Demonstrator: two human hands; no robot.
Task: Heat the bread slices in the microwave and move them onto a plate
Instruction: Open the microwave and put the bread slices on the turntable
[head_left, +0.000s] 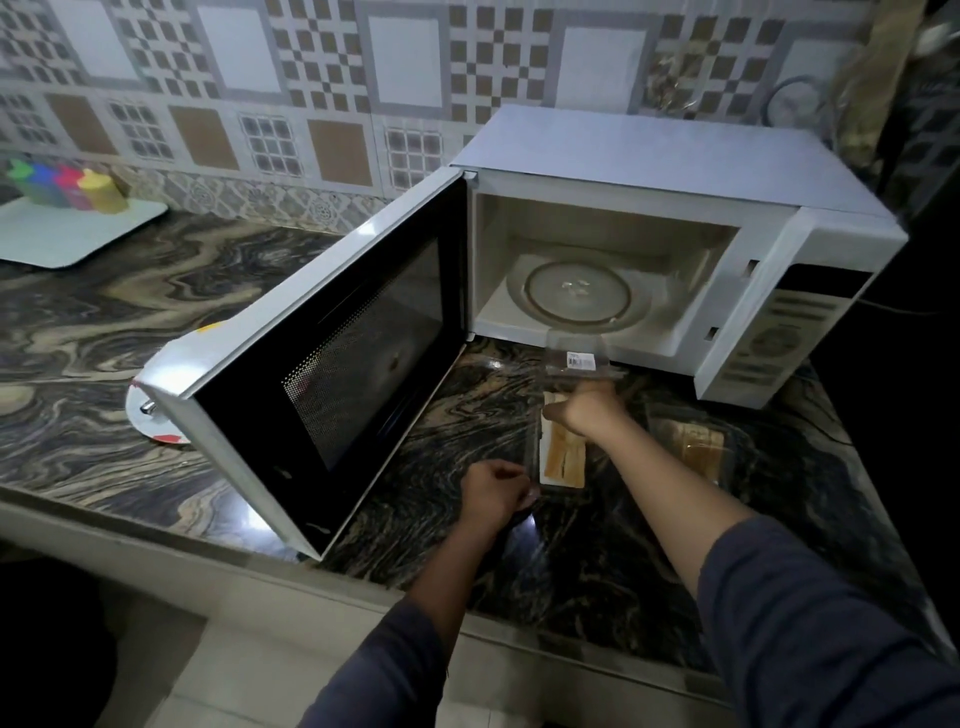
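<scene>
A white microwave (675, 171) stands on the marble counter with its door (332, 343) swung wide open to the left. Its glass turntable (576, 293) is bare. In front of it lies a clear plastic box holding bread slices (563, 460), its lid (576, 356) raised. My right hand (584, 410) reaches into the box and its curled fingers grip a bread slice at the far end. My left hand (493, 493) pinches the near left edge of the box. A plate (150, 421) pokes out from behind the door's outer corner.
A second clear box with bread (696, 447) lies to the right of the first. A white tray (78, 234) with coloured bottles (67, 184) sits at the back left. The open door blocks the counter's middle. The counter's front edge runs just below my forearms.
</scene>
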